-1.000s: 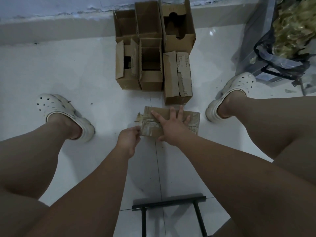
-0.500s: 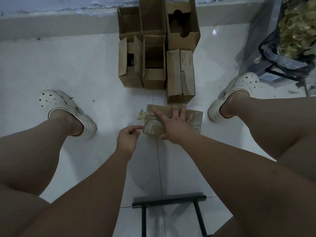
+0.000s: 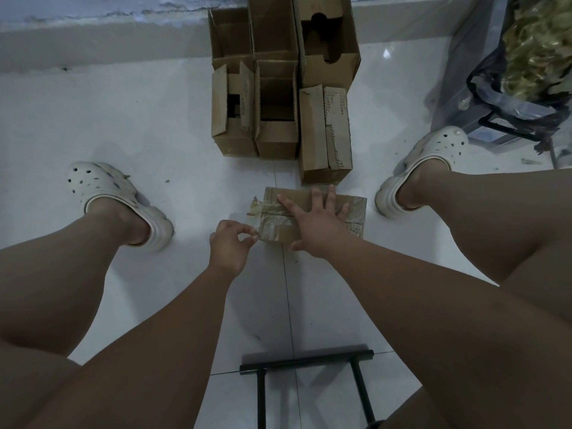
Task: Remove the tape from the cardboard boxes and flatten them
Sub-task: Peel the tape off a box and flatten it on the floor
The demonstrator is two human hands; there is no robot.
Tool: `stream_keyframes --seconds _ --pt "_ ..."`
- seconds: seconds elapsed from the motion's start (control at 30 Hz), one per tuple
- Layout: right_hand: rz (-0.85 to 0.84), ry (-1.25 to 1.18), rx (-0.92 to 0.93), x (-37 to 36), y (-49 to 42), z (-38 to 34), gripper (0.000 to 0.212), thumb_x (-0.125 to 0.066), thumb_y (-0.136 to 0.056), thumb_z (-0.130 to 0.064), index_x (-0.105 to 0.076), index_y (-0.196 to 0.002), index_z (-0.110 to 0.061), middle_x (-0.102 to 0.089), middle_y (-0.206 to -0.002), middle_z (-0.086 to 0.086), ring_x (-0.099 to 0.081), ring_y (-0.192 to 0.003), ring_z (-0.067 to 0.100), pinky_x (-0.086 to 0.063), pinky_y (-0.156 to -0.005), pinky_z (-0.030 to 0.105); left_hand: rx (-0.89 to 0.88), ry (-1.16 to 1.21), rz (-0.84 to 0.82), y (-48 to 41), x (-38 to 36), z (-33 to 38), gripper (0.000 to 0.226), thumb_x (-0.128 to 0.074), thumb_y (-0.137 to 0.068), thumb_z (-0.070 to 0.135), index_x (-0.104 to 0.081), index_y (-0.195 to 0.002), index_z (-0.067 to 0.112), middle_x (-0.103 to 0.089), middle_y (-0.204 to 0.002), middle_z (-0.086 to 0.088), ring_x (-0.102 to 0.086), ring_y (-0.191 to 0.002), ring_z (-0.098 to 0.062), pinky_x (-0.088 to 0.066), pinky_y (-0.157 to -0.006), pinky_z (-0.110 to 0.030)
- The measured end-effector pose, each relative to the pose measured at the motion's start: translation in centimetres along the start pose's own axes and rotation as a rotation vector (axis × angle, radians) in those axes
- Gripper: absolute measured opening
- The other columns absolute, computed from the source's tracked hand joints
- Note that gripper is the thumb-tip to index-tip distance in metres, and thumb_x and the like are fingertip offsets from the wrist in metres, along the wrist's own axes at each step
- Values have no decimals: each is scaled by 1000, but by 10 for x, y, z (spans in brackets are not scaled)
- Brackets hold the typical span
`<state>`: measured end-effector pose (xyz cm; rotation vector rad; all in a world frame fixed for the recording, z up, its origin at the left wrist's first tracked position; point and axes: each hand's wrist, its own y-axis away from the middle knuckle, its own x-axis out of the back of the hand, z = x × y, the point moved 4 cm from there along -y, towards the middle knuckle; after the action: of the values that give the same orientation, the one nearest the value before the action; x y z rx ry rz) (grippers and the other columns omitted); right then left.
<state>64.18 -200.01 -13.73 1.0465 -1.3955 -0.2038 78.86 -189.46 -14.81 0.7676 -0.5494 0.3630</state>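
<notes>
A small closed cardboard box [image 3: 356,209] lies on the white tiled floor between my feet. Clear, wrinkled tape [image 3: 272,212] crosses its left half, and a loose end sticks out at the left. My right hand [image 3: 315,224] presses flat on the box top with its fingers spread. At the box's near left corner, my left hand [image 3: 229,246] has its fingers curled, with thumb and forefinger pinching the edge of the tape. Behind it stand several opened cardboard boxes [image 3: 278,134] in a cluster.
A box with torn flaps [image 3: 325,134] lies just behind the taped one. A tall box with a cutout [image 3: 328,41] leans at the wall step [image 3: 93,35]. A dark bag [image 3: 526,57] sits far right. A black metal frame [image 3: 306,360] lies near me. White clogs [image 3: 108,193] flank the box.
My left hand drew back a little from the box's taped side and its fingers curled into a pinch at the near left corner. My right hand stayed flat on the box.
</notes>
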Motion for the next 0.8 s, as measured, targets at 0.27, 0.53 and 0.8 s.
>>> stream_keyframes --seconds 0.27,0.53,0.8 --pt "-4 39 8 1 2 0 100 -65 -86 -50 14 -146 -53 16 -158 19 23 -140 53 0 -108 72 -223 -217 6 5 1 10 11 -54 -89 1 -57 -82 9 -63 -85 -6 -55 -83 -25 -37 -66 -29" --pt "-7 17 -6 -1 -2 0 100 -66 -86 -50 14 -145 -54 18 -158 17 24 -139 52 0 -107 74 -169 -123 53 12 -5 10 16 -42 -91 -1 -48 -84 11 -54 -70 -6 -47 -60 -19 -34 -51 -26" --pt "-9 13 -16 -3 -5 1 102 -66 -86 -50 17 -144 -55 20 -158 16 26 -139 52 2 -106 74 340 316 -3 10 -9 1 48 -53 -87 11 -39 -131 24 -55 -77 1 -53 -68 -15 -39 -61 -28"
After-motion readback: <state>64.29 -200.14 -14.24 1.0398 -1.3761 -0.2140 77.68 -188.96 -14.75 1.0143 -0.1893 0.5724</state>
